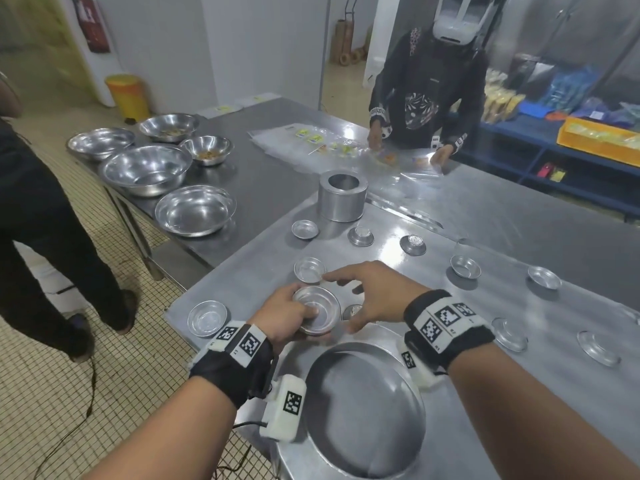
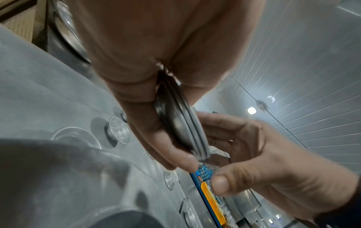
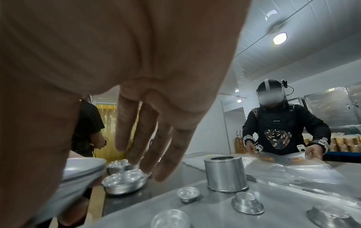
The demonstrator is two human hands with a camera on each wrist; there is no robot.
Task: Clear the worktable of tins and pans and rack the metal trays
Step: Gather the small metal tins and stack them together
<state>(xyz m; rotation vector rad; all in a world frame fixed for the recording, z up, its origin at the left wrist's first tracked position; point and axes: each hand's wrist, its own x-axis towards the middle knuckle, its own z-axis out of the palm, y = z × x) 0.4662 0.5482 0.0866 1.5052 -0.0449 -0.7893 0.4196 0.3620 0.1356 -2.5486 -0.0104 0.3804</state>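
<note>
My left hand (image 1: pixel 294 313) grips a stack of small round tins (image 1: pixel 317 310), thumb inside the top one; in the left wrist view the stack (image 2: pixel 181 121) shows edge-on between the fingers. My right hand (image 1: pixel 346 299) hovers just right of the stack with fingers (image 3: pixel 148 138) straight and spread, holding nothing. Its fingertips reach toward a single small tin (image 1: pixel 309 270) on the metal tray (image 1: pixel 519 306). Another small tin (image 1: pixel 353 310) lies partly hidden under that hand. Several more small tins (image 1: pixel 465 266) dot the tray. A tall cylindrical tin (image 1: pixel 343 195) stands at its far edge. A large round pan (image 1: pixel 363 410) lies nearest me.
Several steel bowls (image 1: pixel 145 169) sit on the lower table to the left. A person (image 1: pixel 426 98) across the table handles clear plastic bags (image 1: pixel 346 147). Another person (image 1: pixel 41 237) stands on the tiled floor at the left, near a cable (image 1: pixel 83 393).
</note>
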